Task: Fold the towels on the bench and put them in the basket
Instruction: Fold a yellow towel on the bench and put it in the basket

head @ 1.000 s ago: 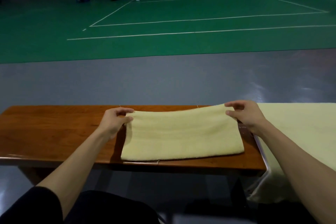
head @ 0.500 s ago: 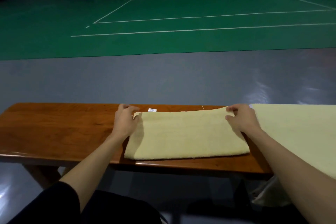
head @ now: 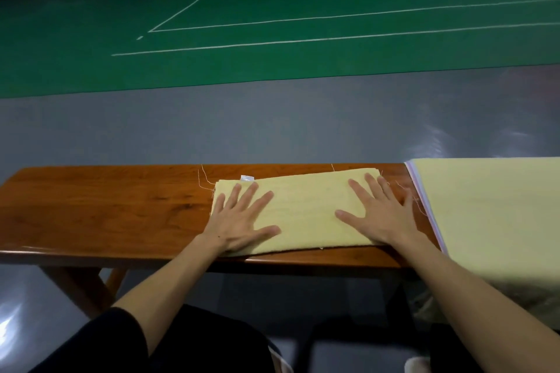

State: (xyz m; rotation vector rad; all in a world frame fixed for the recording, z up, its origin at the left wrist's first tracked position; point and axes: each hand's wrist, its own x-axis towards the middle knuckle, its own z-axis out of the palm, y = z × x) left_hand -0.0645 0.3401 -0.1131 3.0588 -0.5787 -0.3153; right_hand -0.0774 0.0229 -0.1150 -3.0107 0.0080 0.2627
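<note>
A pale yellow towel [head: 306, 209], folded into a long rectangle, lies flat on the brown wooden bench [head: 106, 209]. A small white label shows at its far left edge. My left hand [head: 242, 218] presses flat on the towel's left part with fingers spread. My right hand [head: 378, 212] presses flat on its right part, fingers spread too. Loose threads hang off the towel's corners. No basket is in view.
A stack of pale yellow towels [head: 491, 215] lies at the right end of the bench and hangs over its front edge. Beyond the bench lie grey floor and a green court [head: 272, 9] with white lines. My dark-clothed knees are below the bench.
Both hands let go of the towel's far corners and came down flat on top of it, fingers spread. The view has tilted down and shifted slightly.
</note>
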